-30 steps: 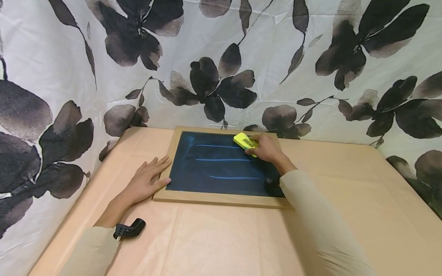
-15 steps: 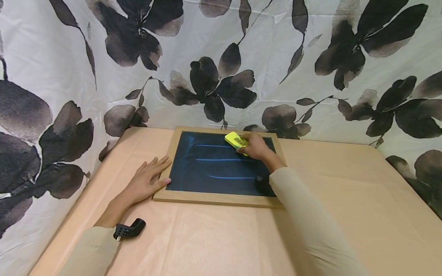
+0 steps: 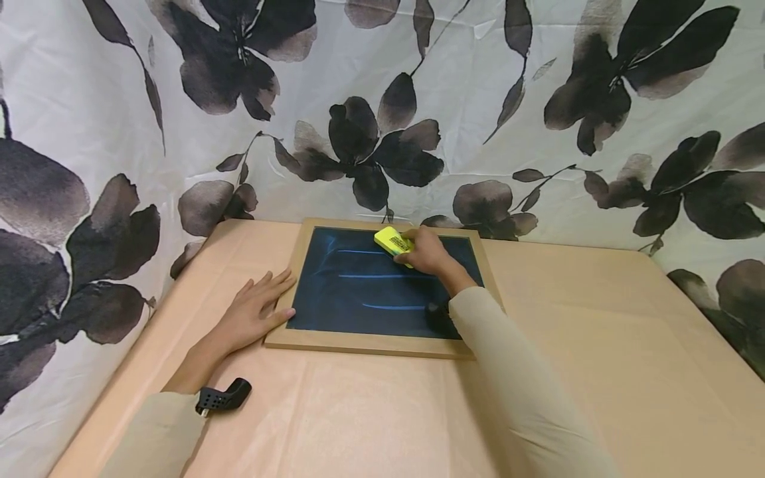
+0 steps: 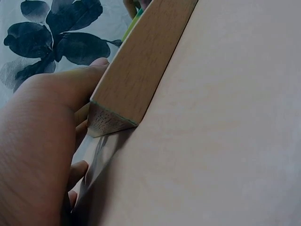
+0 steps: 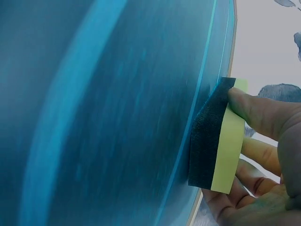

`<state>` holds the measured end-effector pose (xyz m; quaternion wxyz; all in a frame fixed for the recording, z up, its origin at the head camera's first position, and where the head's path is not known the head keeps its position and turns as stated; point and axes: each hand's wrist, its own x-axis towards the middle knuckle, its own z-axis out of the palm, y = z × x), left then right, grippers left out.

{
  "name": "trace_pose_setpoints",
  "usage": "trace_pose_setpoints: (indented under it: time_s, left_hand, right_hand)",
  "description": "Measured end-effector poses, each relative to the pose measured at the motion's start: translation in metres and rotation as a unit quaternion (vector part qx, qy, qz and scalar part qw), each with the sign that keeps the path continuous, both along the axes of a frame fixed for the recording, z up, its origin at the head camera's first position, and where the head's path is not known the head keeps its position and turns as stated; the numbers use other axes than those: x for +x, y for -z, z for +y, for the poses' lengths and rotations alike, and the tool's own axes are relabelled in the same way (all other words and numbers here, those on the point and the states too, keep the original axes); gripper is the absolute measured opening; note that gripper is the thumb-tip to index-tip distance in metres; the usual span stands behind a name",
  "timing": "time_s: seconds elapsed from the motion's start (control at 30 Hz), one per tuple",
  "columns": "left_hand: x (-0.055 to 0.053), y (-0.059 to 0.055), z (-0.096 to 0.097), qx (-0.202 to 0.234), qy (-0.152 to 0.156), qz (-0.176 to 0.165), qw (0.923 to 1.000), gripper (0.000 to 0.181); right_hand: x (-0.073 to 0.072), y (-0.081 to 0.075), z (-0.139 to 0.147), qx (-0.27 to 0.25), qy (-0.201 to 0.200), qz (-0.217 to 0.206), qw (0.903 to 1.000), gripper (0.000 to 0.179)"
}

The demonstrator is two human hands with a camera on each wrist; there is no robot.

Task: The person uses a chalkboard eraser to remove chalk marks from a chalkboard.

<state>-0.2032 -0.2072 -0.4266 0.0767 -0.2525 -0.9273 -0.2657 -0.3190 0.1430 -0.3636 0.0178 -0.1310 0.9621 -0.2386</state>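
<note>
A wood-framed chalkboard (image 3: 335, 312) lies on the table with three blue chalk lines across its dark surface. My right hand (image 3: 427, 252) grips a yellow eraser (image 3: 391, 240) near the board's top edge, over the right end of the uppermost line. In the right wrist view the eraser's black felt side (image 5: 209, 136) is against the board, thumb on one side and fingers on the other. My left hand (image 3: 254, 312) rests at the board's left edge, fingers straight, thumb over the frame. The left wrist view shows this hand (image 4: 51, 108) beside the wooden frame corner (image 4: 136, 70).
The table (image 3: 370, 411) has a pale peach cover. Behind and to the left hangs a white cloth (image 3: 478, 133) printed with dark flowers. A black device (image 3: 224, 396) is strapped on the left wrist. Faint blue chalk smudges mark the board's upper left.
My right hand has slid the eraser leftward along the board's top, over the uppermost line. The left hand and the board have stayed put.
</note>
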Motion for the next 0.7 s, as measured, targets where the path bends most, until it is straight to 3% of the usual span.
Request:
trace_pose_setpoints:
  time_s: [0.7]
  left_hand:
    - [-0.003, -0.001, -0.001, 0.001, -0.001, -0.005, 1.0, 0.066]
  right_hand:
    - [-0.005, -0.002, -0.041, -0.003, -0.029, -0.009, 0.9995, 0.059]
